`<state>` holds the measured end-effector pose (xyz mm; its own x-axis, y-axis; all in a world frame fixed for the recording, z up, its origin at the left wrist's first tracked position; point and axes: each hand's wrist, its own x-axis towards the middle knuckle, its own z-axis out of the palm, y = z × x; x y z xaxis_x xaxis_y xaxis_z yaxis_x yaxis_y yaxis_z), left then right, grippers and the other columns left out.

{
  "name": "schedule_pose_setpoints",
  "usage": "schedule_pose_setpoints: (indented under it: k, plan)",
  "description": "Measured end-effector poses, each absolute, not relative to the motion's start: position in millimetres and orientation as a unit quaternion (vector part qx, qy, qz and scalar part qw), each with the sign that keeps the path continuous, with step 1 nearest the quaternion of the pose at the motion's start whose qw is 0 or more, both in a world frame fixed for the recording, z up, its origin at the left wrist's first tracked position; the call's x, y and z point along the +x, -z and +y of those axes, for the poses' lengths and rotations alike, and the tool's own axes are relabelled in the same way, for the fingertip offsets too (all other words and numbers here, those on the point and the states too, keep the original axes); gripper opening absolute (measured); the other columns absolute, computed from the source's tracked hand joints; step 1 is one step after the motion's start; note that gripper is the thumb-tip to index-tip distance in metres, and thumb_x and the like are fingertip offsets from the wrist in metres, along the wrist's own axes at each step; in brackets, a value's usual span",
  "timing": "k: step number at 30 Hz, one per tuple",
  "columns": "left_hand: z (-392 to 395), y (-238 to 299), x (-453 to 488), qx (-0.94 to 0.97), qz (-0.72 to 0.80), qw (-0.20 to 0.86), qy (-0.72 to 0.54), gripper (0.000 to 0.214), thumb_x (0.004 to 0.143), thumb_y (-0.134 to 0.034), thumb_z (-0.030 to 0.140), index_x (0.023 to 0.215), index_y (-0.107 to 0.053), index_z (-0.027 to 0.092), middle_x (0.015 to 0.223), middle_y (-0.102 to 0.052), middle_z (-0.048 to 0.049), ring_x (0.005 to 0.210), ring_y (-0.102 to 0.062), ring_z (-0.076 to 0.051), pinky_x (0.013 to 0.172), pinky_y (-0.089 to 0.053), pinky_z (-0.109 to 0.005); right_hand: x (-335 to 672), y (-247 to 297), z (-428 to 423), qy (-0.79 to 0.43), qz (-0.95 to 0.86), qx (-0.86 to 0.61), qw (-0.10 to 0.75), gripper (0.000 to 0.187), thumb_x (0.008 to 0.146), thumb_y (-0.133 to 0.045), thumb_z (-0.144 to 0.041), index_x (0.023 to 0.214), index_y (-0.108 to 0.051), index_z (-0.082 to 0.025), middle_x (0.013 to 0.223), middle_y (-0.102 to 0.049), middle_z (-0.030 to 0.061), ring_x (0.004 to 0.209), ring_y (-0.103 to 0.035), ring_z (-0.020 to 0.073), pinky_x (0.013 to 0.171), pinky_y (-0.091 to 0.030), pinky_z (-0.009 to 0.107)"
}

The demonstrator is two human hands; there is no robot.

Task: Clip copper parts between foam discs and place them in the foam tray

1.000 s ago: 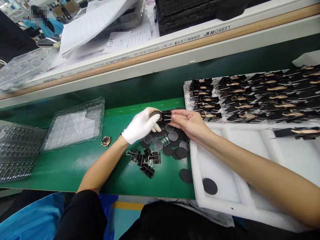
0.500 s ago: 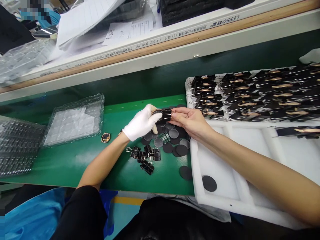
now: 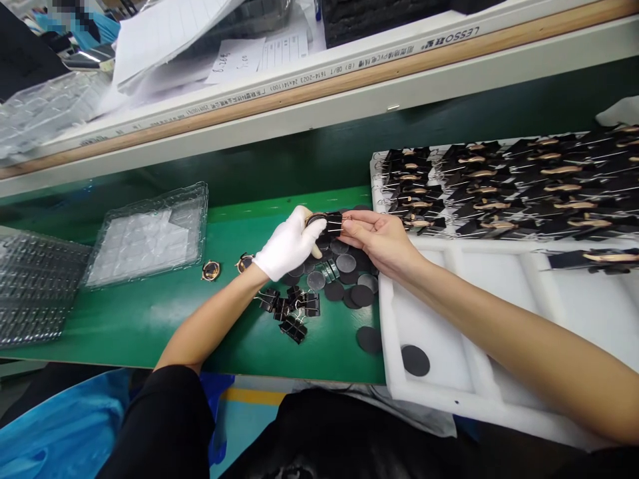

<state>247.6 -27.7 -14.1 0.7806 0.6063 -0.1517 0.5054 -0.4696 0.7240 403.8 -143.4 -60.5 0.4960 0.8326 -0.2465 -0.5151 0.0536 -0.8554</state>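
My left hand (image 3: 288,245), in a white glove, is closed on a round watch case (image 3: 313,217) with a gold-coloured rim. My bare right hand (image 3: 383,241) pinches the wire handles of a black binder clip (image 3: 334,225), whose body meets the watch case's right side. How far the clip's jaws reach over the case is hidden. Below both hands lie many black and greyish discs (image 3: 362,295). A heap of loose binder clips (image 3: 294,311) sits nearer the front edge. Left of my gloved wrist rest two more watch cases, one (image 3: 210,270) in full view and one (image 3: 244,262) partly covered.
On the right, a white foam tray (image 3: 392,332) holds a black disc (image 3: 415,360); behind it stand rows of clipped watch cases (image 3: 482,174). Clear plastic trays (image 3: 150,233) lie at the left. A shelf edge (image 3: 319,110) runs above the green table (image 3: 150,332).
Both hands stay together at the watch case and clip. My left hand has shifted slightly right, uncovering more of the watch case beside its wrist.
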Motion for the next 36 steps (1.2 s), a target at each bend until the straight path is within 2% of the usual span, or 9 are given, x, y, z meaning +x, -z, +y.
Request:
schedule_pose_setpoints:
  k: [7, 13, 16, 18, 22, 27, 31, 34, 36]
  plan:
    - [-25.4, 16.3, 249.3, 0.863, 0.288, 0.413, -0.041, 0.028, 0.107, -0.042, 0.05, 0.107, -0.046, 0.022, 0.063, -0.071, 0.0026, 0.069, -0.073, -0.018, 0.073, -0.048, -0.03, 405.0, 59.0, -147.0, -0.463, -0.201, -0.513, 0.694, 0.059, 0.051, -0.105, -0.049, 0.092, -0.077, -0.019, 0.091, -0.079, 0.0046, 0.093, -0.077, 0.0204, 0.103, -0.064, 0.042]
    - [-8.7, -26.7, 220.4, 0.922, 0.228, 0.313, 0.022, 0.037, 0.105, -0.045, 0.052, 0.117, -0.059, 0.02, 0.077, -0.074, 0.0007, 0.07, -0.07, -0.017, 0.071, -0.046, -0.028, 404.6, 49.5, -155.4, -0.5, -0.254, -0.526, 0.639, 0.053, 0.058, -0.104, -0.034, 0.103, -0.08, -0.019, 0.098, -0.079, 0.0061, 0.098, -0.076, 0.0214, 0.102, -0.063, 0.04]
    - [-5.4, -42.2, 185.2, 0.94, 0.266, 0.197, 0.085, 0.048, 0.1, -0.047, 0.066, 0.093, -0.066, 0.022, 0.068, -0.067, -0.0001, 0.058, -0.058, -0.017, 0.062, -0.037, -0.029, 410.0, 41.2, -157.4, -0.51, -0.213, -0.508, 0.66, 0.036, 0.07, -0.099, -0.032, 0.098, -0.079, -0.02, 0.102, -0.08, 0.0066, 0.106, -0.076, 0.0227, 0.103, -0.064, 0.038]
    - [-7.9, -37.2, 159.5, 0.936, 0.296, 0.129, 0.144, 0.057, 0.096, -0.047, 0.073, 0.072, -0.061, 0.023, 0.059, -0.058, -0.0006, 0.05, -0.045, -0.015, 0.057, -0.029, -0.029, 416.2, 33.2, -157.5, -0.523, -0.182, -0.489, 0.674, 0.023, 0.079, -0.092, -0.031, 0.095, -0.078, -0.022, 0.11, -0.08, 0.0057, 0.115, -0.074, 0.0221, 0.107, -0.062, 0.036]
    - [-16.9, -7.9, 123.3, 0.92, 0.288, 0.146, 0.222, 0.059, 0.091, -0.056, 0.07, 0.057, -0.05, 0.023, 0.052, -0.043, 0.0016, 0.046, -0.028, -0.013, 0.054, -0.021, -0.03, 425.0, 14.9, -158.9, -0.554, -0.21, -0.463, 0.659, 0.01, 0.086, -0.079, -0.022, 0.097, -0.078, -0.024, 0.126, -0.077, 0.0046, 0.133, -0.066, 0.0231, 0.113, -0.057, 0.036]
    - [-26.6, -10.7, 132.5, 0.928, 0.291, 0.213, 0.096, 0.054, 0.1, -0.049, 0.059, 0.062, -0.051, 0.021, 0.057, -0.045, 0.0036, 0.055, -0.04, -0.013, 0.058, -0.027, -0.028, 423.0, 7.8, -160.9, -0.585, -0.234, -0.4, 0.666, 0.025, 0.073, -0.071, -0.015, 0.096, -0.076, -0.022, 0.123, -0.078, 0.0077, 0.132, -0.065, 0.0276, 0.119, -0.053, 0.043]
    - [-37.5, -34.1, 179.0, 0.918, 0.315, 0.229, -0.072, 0.052, 0.107, -0.037, 0.051, 0.068, -0.052, 0.021, 0.062, -0.052, 0.0021, 0.06, -0.047, -0.014, 0.064, -0.036, -0.029, 421.6, 18.9, -157.8, -0.614, -0.196, -0.363, 0.673, 0.023, 0.068, -0.065, -0.019, 0.089, -0.074, -0.02, 0.117, -0.077, 0.0106, 0.125, -0.067, 0.0275, 0.121, -0.05, 0.042]
    - [-39.6, -38.0, 219.4, 0.929, 0.264, 0.226, -0.123, 0.049, 0.109, -0.034, 0.045, 0.072, -0.054, 0.021, 0.068, -0.059, -0.0006, 0.065, -0.052, -0.015, 0.07, -0.039, -0.031, 421.6, 28.7, -155.3, -0.61, -0.148, -0.358, 0.691, 0.016, 0.068, -0.073, -0.02, 0.084, -0.072, -0.022, 0.107, -0.078, 0.0079, 0.115, -0.07, 0.0233, 0.112, -0.056, 0.035]
    - [-37.7, -34.2, 241.8, 0.934, 0.244, 0.222, -0.139, 0.047, 0.108, -0.035, 0.044, 0.07, -0.052, 0.021, 0.068, -0.059, -0.0009, 0.066, -0.053, -0.016, 0.071, -0.039, -0.031, 420.7, 33.0, -155.0, -0.587, -0.119, -0.368, 0.711, 0.021, 0.066, -0.084, -0.021, 0.083, -0.072, -0.023, 0.098, -0.078, 0.0025, 0.102, -0.071, 0.0179, 0.095, -0.061, 0.027]
